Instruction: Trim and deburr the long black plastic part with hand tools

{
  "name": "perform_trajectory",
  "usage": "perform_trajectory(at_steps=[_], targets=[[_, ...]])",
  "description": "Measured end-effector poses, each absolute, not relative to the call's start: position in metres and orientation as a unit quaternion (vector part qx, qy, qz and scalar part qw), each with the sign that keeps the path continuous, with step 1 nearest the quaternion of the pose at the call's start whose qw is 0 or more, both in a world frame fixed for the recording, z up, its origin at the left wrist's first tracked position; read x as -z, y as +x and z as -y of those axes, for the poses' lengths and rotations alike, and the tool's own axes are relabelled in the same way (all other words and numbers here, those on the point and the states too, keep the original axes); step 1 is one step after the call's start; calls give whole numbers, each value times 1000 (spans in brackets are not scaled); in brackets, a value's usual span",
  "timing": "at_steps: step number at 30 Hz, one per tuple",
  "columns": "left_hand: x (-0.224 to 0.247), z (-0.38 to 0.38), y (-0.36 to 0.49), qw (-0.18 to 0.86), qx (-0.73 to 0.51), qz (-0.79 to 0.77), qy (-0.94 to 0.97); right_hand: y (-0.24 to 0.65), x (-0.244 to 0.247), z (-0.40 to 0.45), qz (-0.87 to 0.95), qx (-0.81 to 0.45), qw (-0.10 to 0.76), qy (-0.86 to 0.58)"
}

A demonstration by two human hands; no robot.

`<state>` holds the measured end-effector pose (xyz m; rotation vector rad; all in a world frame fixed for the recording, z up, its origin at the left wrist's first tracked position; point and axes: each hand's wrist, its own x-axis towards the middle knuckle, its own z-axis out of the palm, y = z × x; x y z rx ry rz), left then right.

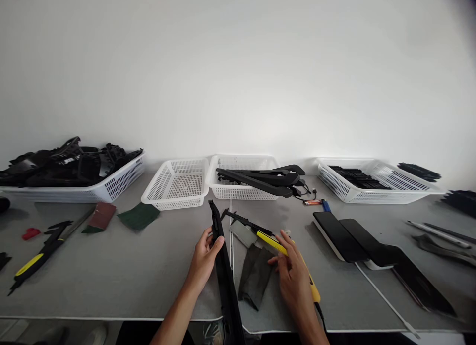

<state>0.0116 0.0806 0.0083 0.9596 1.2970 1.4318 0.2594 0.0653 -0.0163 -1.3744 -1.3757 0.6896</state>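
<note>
My left hand is closed around a long, narrow black plastic strip, which stands tilted with its lower end running past the table's front edge. Over a yellow corded hand tool hovers or rests my right hand, its fingers loosely bent and apart; I cannot tell whether it touches the tool. Dark grey folded sandpaper lies beside its fingertips. Just beyond are a black caliper and a flat grey block.
White baskets line the wall: one heaped with black parts, a small one, one with long black strips, another at right. Phone-like devices lie right; a second caliper and green sandpaper lie left.
</note>
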Motion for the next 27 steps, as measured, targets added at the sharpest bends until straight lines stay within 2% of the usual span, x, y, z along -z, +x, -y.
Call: perform_trajectory(at_steps=[6, 12, 27], targets=[[-9, -81, 12, 477, -586, -525, 391, 259, 13, -66, 607, -234, 511, -562], [-10, -80, 12, 473, -585, -528, 395, 258, 9, -64, 639, -262, 445, -570], [-9, -80, 12, 470, -580, -532, 399, 256, 3, -62, 662, -288, 411, -557]])
